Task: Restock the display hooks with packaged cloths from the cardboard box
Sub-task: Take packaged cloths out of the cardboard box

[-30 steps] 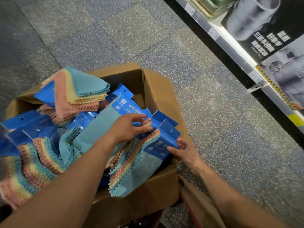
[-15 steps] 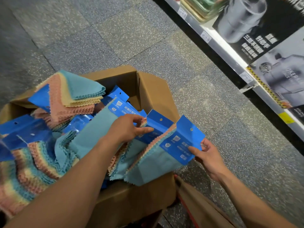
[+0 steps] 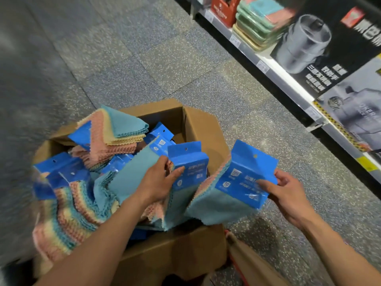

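Speckled floor (image 3: 144, 58) seen across upper frame; shelf (image 3: 274, 73) at upper right. At lower centre, cardboard box (image 3: 202, 131) heaped with packaged cloths (image 3: 68, 203). At centre right, blue-carded pack (image 3: 243, 182) held clear of box, gripped by right hand (image 3: 288, 193) fingers. Over box, second pack (image 3: 189, 162) pinched by left hand (image 3: 158, 182).

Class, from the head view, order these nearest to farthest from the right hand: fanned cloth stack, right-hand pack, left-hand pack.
1. Right-hand pack: held by the right hand, beside the box.
2. Left-hand pack: gripped by the left hand, over the box's middle.
3. Fanned cloth stack: box's far-left corner.
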`<state>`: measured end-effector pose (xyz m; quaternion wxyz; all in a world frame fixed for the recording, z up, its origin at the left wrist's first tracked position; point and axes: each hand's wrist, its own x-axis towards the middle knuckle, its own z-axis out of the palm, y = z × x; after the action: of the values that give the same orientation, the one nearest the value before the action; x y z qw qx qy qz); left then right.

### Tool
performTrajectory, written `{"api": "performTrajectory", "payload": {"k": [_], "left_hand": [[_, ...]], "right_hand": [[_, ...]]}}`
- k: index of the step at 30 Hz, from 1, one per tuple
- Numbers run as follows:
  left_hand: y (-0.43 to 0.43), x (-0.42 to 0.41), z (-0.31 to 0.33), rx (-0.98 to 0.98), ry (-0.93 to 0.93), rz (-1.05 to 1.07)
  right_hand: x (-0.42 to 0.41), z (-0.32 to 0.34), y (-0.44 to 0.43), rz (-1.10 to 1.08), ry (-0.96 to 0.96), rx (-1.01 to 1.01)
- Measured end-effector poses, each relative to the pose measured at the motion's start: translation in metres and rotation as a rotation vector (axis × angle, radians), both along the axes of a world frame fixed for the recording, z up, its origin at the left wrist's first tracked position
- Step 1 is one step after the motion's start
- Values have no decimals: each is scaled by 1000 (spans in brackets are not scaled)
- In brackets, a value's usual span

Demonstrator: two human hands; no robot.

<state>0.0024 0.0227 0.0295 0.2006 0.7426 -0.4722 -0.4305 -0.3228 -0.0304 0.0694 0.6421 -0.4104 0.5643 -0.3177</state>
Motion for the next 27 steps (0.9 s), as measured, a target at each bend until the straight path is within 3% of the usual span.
{"api": "performTrajectory", "payload": {"k": [8, 22, 27], "left_hand": [[69, 21, 85, -232, 164, 454], [193, 101, 252, -751, 325, 810], [256, 137, 291, -894, 263, 918]], "right_hand": [[45, 86, -35, 166, -63, -163], [227, 249, -15, 499, -182, -360], [303, 290, 33, 653, -247, -409]]}}
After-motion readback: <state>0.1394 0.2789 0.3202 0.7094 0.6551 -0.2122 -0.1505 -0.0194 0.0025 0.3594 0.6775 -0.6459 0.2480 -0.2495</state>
